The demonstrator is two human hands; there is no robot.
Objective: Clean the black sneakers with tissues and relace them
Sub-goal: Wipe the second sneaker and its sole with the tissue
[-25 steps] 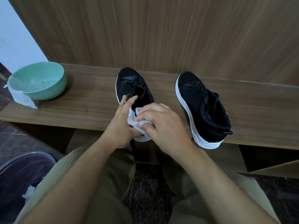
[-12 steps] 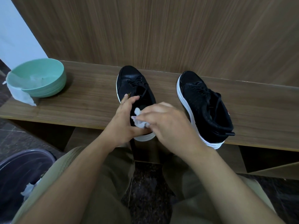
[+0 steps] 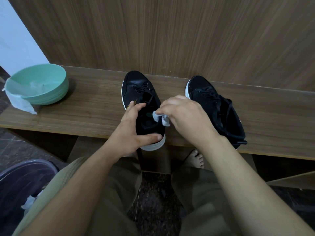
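Two black sneakers are seen on the wooden bench (image 3: 88,109), toes pointed at the panelled wall (image 3: 170,34) behind it, and the left sneaker (image 3: 139,92) is taken as the landmark here. Its heel end is cupped by the left hand (image 3: 131,132): the thumb is laid across the back of the heel just above the white sole, while the fingers are curled over the collar on the far side, so the shoe is gripped and steadied. Over the shoe's opening, a small crumpled tissue (image 3: 161,117) is pinched in the fingertips of the right hand (image 3: 185,114), the wad being held at the inner rim of the collar; whether it is pressed onto the lining cannot be told. The right sneaker (image 3: 214,106) is set to the right of the landmark, well apart from it, its laces loose and its heel overhanging the bench edge. Far to the left of the landmark, a mint-green bowl (image 3: 40,86) is stood on the bench, a white wipe (image 3: 18,101) draped over its rim. Below and left, a dark bin (image 3: 22,181) with a scrap of tissue in it is glimpsed beside the olive trousers (image 3: 109,198)
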